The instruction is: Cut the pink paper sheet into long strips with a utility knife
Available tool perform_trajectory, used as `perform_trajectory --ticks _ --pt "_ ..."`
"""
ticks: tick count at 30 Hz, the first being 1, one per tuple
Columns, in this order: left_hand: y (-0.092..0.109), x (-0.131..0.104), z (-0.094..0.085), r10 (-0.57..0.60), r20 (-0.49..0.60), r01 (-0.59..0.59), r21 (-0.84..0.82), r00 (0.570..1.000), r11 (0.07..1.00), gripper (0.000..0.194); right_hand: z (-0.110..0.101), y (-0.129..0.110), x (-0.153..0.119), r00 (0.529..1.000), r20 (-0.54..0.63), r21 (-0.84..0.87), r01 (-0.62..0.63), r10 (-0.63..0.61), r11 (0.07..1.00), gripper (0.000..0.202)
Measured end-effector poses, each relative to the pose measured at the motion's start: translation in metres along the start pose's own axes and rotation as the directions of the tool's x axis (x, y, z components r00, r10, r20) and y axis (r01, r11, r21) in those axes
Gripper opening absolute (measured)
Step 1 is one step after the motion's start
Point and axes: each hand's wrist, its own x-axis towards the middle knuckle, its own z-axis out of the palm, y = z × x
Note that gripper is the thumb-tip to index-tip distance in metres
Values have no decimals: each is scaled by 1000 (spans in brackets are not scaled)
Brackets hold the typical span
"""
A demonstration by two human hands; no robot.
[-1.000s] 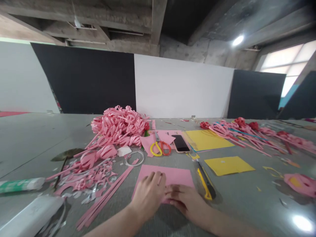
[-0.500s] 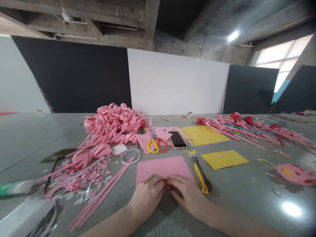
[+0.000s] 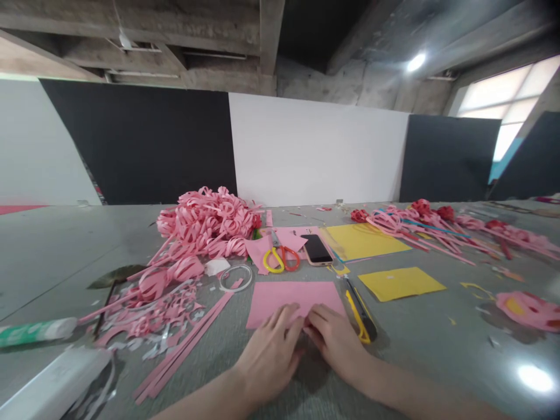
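Observation:
A sheet of pink paper (image 3: 293, 296) lies flat on the grey surface in front of me, its near edge beneath my fingers. My left hand (image 3: 273, 347) rests over that near edge with its fingers stretched out and parted, fingertips on the paper. Close beside it, my right hand (image 3: 335, 335) has its fingers bent together at the same edge; its fingertips are partly hidden. A yellow-and-black utility knife (image 3: 359, 312) lies just right of the sheet. Beyond the sheet are scissors (image 3: 281, 258) with yellow and orange handles, on cut pink paper.
Left: a heap of pink paper strips (image 3: 210, 221), scraps (image 3: 175, 303), a tape roll (image 3: 236, 279), a green-and-white tube (image 3: 37, 331) and a white box (image 3: 56, 385). Right: a phone (image 3: 318, 249), yellow sheets (image 3: 401, 283), paper flowers (image 3: 420, 221) and a pink paper piece (image 3: 527, 310).
My left hand's fingers have stretched from a pinch and lie further over the sheet. A gap has opened between my hands. The view has shifted slightly.

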Motion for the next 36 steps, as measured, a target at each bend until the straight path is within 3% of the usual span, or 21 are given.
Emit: perform_trajectory --ticks 2,4,6,9,11,14,16,17,19,22,25,28,32,36 --pt "9 -6 4 98 43 -98 -2 994 995 52 1 3 0 999 -18 30 -37 38 999 13" --pt "15 -14 11 238 118 -237 -28 964 971 55 1 4 1 997 -44 51 -67 70 996 14" --pt "15 -24 15 230 151 -230 -12 962 973 55 -1 4 1 993 -79 37 -87 90 995 14" --pt "8 -38 13 79 156 -100 131 985 986 43 -5 2 1 989 -104 7 -106 107 994 13" --pt "0 -46 5 -126 154 71 321 980 944 44 -6 0 1 988 -104 14 -113 113 994 13" --pt "-13 -49 -11 -437 60 328 573 898 751 40 -7 -2 1 995 -74 26 -68 70 997 12" --pt "-20 -45 -23 -496 -51 411 636 867 653 35 -6 -4 0 999 -46 12 -12 13 1000 13" --pt "-22 -41 -28 -458 -111 423 617 882 664 35 -6 -6 0 999 -31 -3 18 -18 1000 13" --pt "-22 -33 -34 -286 -185 340 508 940 791 36 -4 -7 -1 997 -4 -37 77 -78 996 13" --pt "-18 -23 -28 -77 -136 110 258 988 960 25 -3 -9 -4 990 14 -68 139 -139 988 14" --pt "-18 -22 -13 -74 -75 80 75 994 994 18 -3 -10 -5 988 -10 -96 152 -154 984 15" --pt "-24 -27 -4 -126 -120 125 -20 985 992 18 -4 -11 -6 982 -58 -139 170 -180 976 16" --pt "-31 -32 -4 -119 -215 96 -116 969 989 18 -5 -12 -7 972 -120 -179 180 -203 967 19" --pt "-30 -31 -8 -121 -239 86 -152 964 985 21 -6 -13 -7 973 -98 -167 192 -210 967 17"
